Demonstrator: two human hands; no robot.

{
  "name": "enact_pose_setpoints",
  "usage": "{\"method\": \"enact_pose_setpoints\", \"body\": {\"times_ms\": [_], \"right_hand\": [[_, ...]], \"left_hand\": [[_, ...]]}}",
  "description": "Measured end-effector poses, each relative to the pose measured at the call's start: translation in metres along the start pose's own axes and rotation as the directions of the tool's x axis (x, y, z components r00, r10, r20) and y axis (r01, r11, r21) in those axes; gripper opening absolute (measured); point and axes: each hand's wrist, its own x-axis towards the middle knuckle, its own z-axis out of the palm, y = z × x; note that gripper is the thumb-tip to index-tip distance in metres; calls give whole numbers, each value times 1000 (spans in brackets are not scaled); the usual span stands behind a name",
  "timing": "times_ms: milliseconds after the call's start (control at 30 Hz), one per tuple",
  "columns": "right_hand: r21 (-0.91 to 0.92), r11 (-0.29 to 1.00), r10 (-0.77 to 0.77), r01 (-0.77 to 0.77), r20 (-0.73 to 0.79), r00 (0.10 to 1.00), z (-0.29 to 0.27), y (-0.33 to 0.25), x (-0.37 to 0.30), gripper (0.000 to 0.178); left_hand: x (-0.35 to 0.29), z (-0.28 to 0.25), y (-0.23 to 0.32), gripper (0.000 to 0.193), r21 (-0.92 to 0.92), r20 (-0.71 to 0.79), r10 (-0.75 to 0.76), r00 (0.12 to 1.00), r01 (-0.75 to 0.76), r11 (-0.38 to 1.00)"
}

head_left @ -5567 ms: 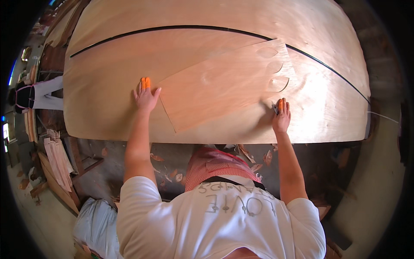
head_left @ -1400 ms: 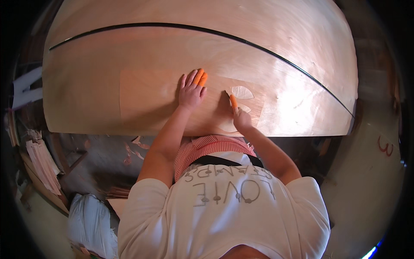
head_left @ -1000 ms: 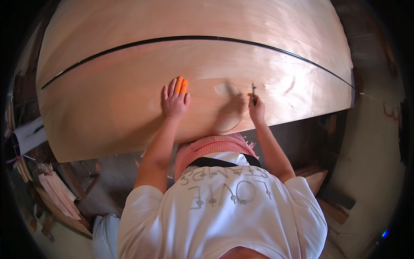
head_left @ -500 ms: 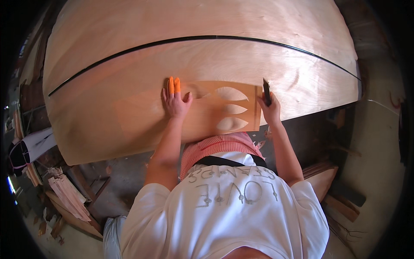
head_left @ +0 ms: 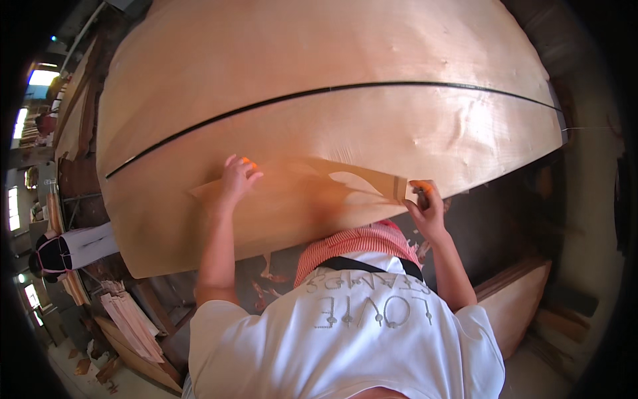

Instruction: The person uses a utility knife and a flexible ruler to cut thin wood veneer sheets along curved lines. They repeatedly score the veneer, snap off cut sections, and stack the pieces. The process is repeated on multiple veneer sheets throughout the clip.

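Observation:
An orange-brown veneer sheet (head_left: pixel 266 213) with leaf-shaped cut-outs lies bowed and partly blurred over the near edge of a large pale veneer panel (head_left: pixel 279 53). At its right end, by a darker strip, my right hand (head_left: pixel 428 209) closes on the edge, thumb below and fingers above. A dark thing in that palm looks like the knife, mostly hidden by the fingers. Over the sheet's left part, my left hand (head_left: pixel 238 181) is raised with bent, parted fingers; nothing shows between them. Orange covers are on fingers of both hands.
A thin black strip (head_left: pixel 306 93) curves across the panel. Stacked boards (head_left: pixel 515 302) lean at the lower right. Pale wood strips (head_left: pixel 129 316) lie at the lower left. Another person (head_left: pixel 60 256) is at the far left. Scraps (head_left: pixel 266 269) lie below the panel's near edge.
My left hand has come off its flat press, moved left and bent its fingers. My right hand has closed on the sheet's right edge. The sheet has gone from flat to bowed. The view has shifted.

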Motion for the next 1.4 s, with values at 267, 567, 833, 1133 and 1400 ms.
{"method": "enact_pose_setpoints", "body": {"times_ms": [267, 567, 833, 1133, 1400], "right_hand": [[-69, 952, -240, 297, -772, 589, -151, -30, 71, 25], [274, 820, -139, 502, -756, 640, -280, -142, 155, 33], [594, 608, -286, 528, -456, 843, -316, -135, 154, 27], [489, 708, -213, 509, -539, 815, -310, -136, 153, 15], [724, 598, 208, 345, -555, 805, -366, 44, 217, 11]], "left_hand": [[136, -140, -2, 13, 268, -715, 64, 696, 187, 945], [116, -50, 34, 47, 134, -574, -92, 813, 205, 970], [16, 20, 69, 54, -187, -271, -165, 948, 117, 975], [-26, 27, 80, 49, -266, -223, -221, 950, 158, 951], [-1, 32, 104, 45, -265, -198, -177, 964, 122, 957]]}}
